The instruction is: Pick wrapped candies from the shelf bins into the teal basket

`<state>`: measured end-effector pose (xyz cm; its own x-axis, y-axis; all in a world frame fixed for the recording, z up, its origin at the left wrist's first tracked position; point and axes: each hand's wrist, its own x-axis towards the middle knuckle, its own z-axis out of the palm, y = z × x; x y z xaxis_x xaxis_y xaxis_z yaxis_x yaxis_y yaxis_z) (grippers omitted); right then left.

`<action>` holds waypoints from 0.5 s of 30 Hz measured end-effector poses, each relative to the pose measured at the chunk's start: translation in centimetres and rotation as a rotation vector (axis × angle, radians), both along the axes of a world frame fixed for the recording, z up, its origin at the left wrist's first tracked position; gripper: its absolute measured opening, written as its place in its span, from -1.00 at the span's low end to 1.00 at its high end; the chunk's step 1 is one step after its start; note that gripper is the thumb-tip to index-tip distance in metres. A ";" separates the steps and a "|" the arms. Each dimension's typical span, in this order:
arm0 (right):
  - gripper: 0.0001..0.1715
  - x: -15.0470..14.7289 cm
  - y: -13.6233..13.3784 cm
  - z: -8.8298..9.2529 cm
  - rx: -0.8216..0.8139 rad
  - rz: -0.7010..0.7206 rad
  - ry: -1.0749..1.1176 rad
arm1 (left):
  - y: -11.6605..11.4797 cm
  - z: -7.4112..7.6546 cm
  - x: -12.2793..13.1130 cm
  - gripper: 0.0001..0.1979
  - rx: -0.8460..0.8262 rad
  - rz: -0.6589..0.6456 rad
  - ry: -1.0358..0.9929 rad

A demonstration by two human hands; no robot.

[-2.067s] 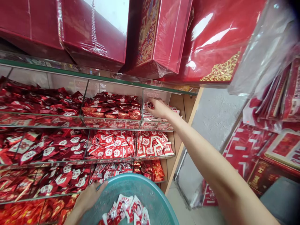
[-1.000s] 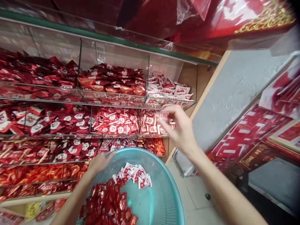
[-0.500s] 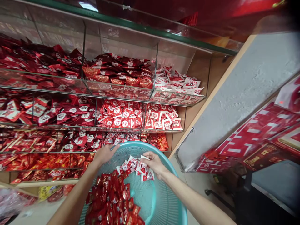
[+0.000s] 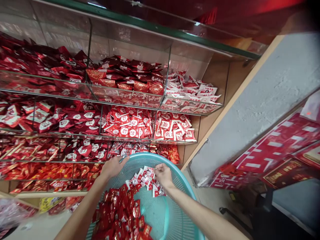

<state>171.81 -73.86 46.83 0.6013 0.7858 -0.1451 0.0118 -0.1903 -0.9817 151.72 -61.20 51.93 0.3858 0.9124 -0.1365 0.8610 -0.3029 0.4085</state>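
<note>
A turquoise plastic basket (image 4: pixel 192 196) with mesh walls stands in front of the shelves. My left hand (image 4: pixel 113 167) is closed over its far left rim. Inside, a heap of shiny red wrapped packets (image 4: pixel 122 213) fills the left side, and a smaller cluster of white-and-red packets (image 4: pixel 148 180) lies against the far wall. Over that cluster, my right hand (image 4: pixel 163 176) has its fingers pinched at the edge of a small white-and-red packet (image 4: pixel 149 170). The fingertips partly cover the spot where they meet it.
Glass-fronted shelves (image 4: pixel 130 104) with dividers hold many red, maroon and white packets behind the basket. A wooden side panel (image 4: pixel 215 128) borders a grey wall (image 4: pixel 265 90). Red printed bags (image 4: pixel 270 146) and a dark chair (image 4: pixel 270 213) are at the right.
My right hand has shifted slightly right and down, its fingers more curled over the white-and-red packets. My left hand stays on the rim. The view has moved a little.
</note>
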 end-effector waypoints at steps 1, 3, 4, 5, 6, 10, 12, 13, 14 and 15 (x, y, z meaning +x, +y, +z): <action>-0.84 0.3 -0.2 0.0 0.005 -0.001 -0.038 | -0.1 0.0 0.2 -0.21 -0.004 0.001 0.006; -0.88 0.8 -0.7 0.1 0.000 0.022 -0.174 | -0.1 0.1 0.5 -0.22 -0.013 -0.005 0.018; -0.87 1.0 -0.9 0.3 -0.024 0.049 -0.287 | -0.2 0.2 0.7 -0.23 -0.015 -0.010 0.019; -0.84 1.1 -1.2 0.5 -0.067 0.083 -0.425 | -0.2 0.3 0.8 -0.23 -0.016 -0.015 0.017; -0.80 1.3 -1.5 0.7 -0.127 0.124 -0.575 | -0.2 0.3 0.9 -0.24 -0.015 -0.021 0.013; -0.73 1.9 -2.0 3.4 -0.314 0.240 -0.997 | -0.1 0.1 1.0 -0.25 -0.017 -0.024 -0.007; -0.76 2.4 -2.2 6.3 -0.260 0.245 -1.089 | 0.2 -0.2 1.0 -0.25 -0.042 -0.009 -0.020; -0.76 2.7 -2.3 8.3 -0.187 0.235 -1.120 | 0.4 -0.4 1.0 -0.26 -0.059 0.004 -0.022; -0.74 3.0 -2.4 10.7 -0.087 0.217 -1.148 | 0.5 -0.5 1.0 -0.26 -0.068 -0.004 -0.026; -0.73 3.5 -2.6 13.3 0.029 0.194 -1.178 | 0.7 -0.6 1.0 -0.27 -0.069 -0.009 -0.029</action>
